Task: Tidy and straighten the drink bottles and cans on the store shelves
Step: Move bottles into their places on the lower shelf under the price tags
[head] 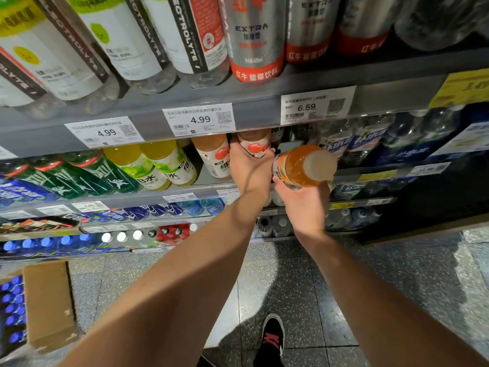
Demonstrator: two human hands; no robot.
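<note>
Grey store shelves [254, 112] with white price tags [199, 119] stand over a speckled tile floor [291, 282], where a cardboard box [47, 300] sits at the left. On the second shelf, the left hand [250, 165] wraps its fingers around a peach bottle [255, 143]. Just beside it, the right hand [304, 202] grips an orange bottle [304, 165], tilted with its cap toward the camera.

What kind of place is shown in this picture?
Most likely a shop's drinks aisle: tiered shelves packed with bottled drinks, printed price tags with QR codes on the shelf edges, and an opened carton of bottles on the floor.
</note>
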